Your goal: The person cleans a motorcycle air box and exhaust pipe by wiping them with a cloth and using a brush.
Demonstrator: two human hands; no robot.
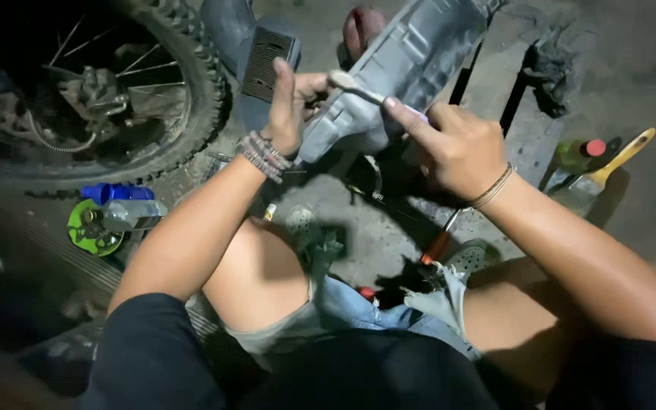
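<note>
I see the left hand [290,106] closed on the edge of a grey metal part [411,61], steadying it above the ground so its surface faces up. The right hand [457,148] grips a small brush [354,85], index finger laid along the handle to press the bristles onto the part's near end. Around the work I count 1 knobby wheel [115,91], 1 yellow-handled paintbrush [616,159], 1 clear bottle [130,214], 1 screwdriver [440,243] and 1 black rag [552,76].
</note>
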